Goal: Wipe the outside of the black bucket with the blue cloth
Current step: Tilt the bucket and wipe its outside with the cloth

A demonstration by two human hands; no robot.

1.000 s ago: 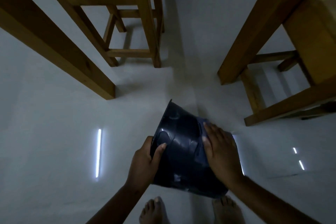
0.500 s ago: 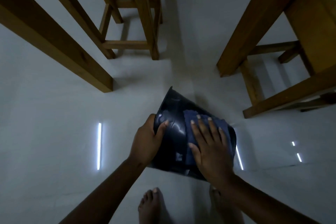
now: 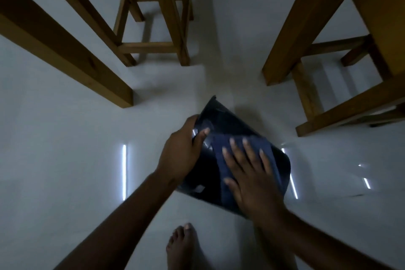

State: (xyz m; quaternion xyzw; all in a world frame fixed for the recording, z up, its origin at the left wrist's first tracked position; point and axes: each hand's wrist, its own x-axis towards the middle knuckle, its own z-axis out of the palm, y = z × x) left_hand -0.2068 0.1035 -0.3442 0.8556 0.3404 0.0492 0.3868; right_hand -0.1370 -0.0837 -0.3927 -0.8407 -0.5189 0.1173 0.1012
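A bare foot [image 3: 186, 245] is seen at the bottom edge, planted on the pale floor [image 3: 54, 160]. Just above it, the bucket [image 3: 232, 125] is held off the floor, tilted on its side, with its dark wall turned toward the camera and one end pointing away and to the left. The right hand [image 3: 249, 173] is laid flat on that wall with fingers spread, and the cloth [image 3: 221, 155] is pressed beneath the palm; the cloth is draped across the middle of the wall, from near the upper edge down to the lower rim. The left hand [image 3: 182, 153] is closed around the bucket's left edge, the thumb lying on the outer wall and the other fingers hidden behind it. Bright strips of light are reflected in the floor on either side of the bucket. Farther off, a thick wooden leg [image 3: 65, 50] is seen at left, a wooden stool [image 3: 153, 17] at upper centre, and more wooden furniture [image 3: 328, 39] at right, all standing well apart from the bucket.
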